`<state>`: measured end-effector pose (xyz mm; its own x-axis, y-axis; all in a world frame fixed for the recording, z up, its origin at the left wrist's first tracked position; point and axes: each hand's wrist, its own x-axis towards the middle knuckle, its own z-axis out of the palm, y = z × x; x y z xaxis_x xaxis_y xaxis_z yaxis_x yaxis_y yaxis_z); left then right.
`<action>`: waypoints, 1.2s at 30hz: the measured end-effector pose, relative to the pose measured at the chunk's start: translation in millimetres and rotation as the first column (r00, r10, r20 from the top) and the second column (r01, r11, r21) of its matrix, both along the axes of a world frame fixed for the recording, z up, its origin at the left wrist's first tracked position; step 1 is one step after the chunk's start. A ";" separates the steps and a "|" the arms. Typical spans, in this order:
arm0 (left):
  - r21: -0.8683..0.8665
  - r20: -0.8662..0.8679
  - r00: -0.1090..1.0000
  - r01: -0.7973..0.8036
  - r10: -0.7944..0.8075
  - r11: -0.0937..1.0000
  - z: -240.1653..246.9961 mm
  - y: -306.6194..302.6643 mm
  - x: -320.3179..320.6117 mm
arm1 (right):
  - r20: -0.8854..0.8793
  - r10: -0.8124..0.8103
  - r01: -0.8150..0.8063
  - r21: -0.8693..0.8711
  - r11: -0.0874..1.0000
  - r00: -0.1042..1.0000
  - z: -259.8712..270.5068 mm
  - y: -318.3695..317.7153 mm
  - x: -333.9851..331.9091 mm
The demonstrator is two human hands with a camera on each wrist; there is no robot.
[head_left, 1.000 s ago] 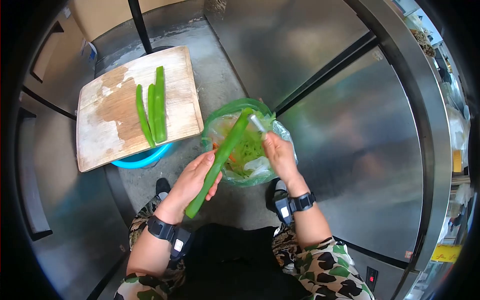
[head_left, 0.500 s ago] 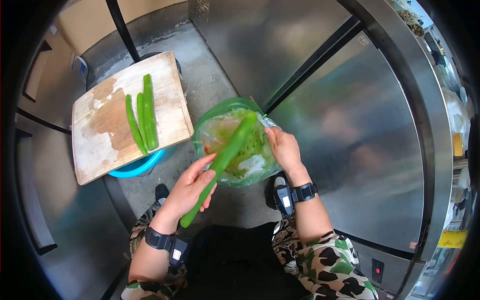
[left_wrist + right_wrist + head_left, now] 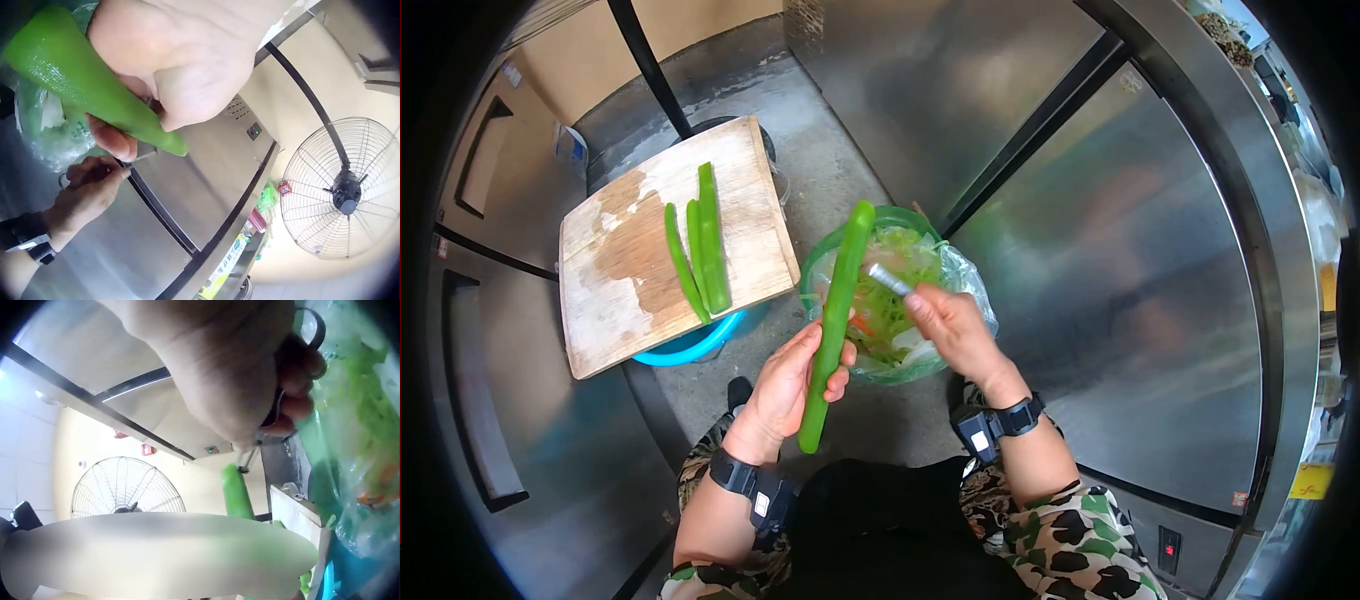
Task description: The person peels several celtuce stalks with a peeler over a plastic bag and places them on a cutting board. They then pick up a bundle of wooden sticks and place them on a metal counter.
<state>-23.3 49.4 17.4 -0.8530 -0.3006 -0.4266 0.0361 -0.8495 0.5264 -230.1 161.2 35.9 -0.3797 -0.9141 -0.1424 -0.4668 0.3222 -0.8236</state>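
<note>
My left hand (image 3: 785,388) grips a long, smooth green celtuce stem (image 3: 836,325), held upright with its far end over a bag-lined bin (image 3: 980,285). A silver peeler (image 3: 888,280) sits in my right hand (image 3: 960,335), fingers curled round its handle. In the head view the peeler's head is just right of the stem. The right wrist view shows the peeler's metal end (image 3: 249,457) near the stem's tip (image 3: 236,490). Green peelings (image 3: 915,262) and some orange scraps fill the bin's clear and green bags.
To the left, a worn wooden cutting board (image 3: 615,290) bears several green stems (image 3: 712,250). It lies over a blue basin (image 3: 690,348). Steel fridge doors (image 3: 1090,280) stand close on the right, steel cabinets (image 3: 470,340) on the left. A fan (image 3: 347,187) shows in the left wrist view.
The peeler has moved from the stem's far end down its length, back to the far end, and down again. The stem now stands more upright. My left hand keeps its grip.
</note>
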 end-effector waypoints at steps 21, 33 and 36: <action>-0.203 0.236 0.965 0.167 -0.117 0.965 12.5 8.8 6.2 | -0.184 -0.276 0.263 -0.091 0.960 0.944 -24.7 -10.3 -18.5; -0.312 0.315 0.943 0.210 -0.108 0.927 11.4 2.9 8.2 | -0.213 -0.206 0.208 -0.016 0.978 0.955 -39.2 -14.0 -4.4; -0.327 0.315 0.932 0.282 -0.177 0.902 19.2 6.9 10.0 | -0.330 -0.356 0.342 -0.102 0.934 0.874 -41.5 -8.3 -37.3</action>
<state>-13.3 56.3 36.7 -0.7834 -0.2876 -0.5510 -0.3253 -0.5656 0.7578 -267.3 152.9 -5.6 -0.6937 -0.7153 0.0846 -0.5814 0.4868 -0.6519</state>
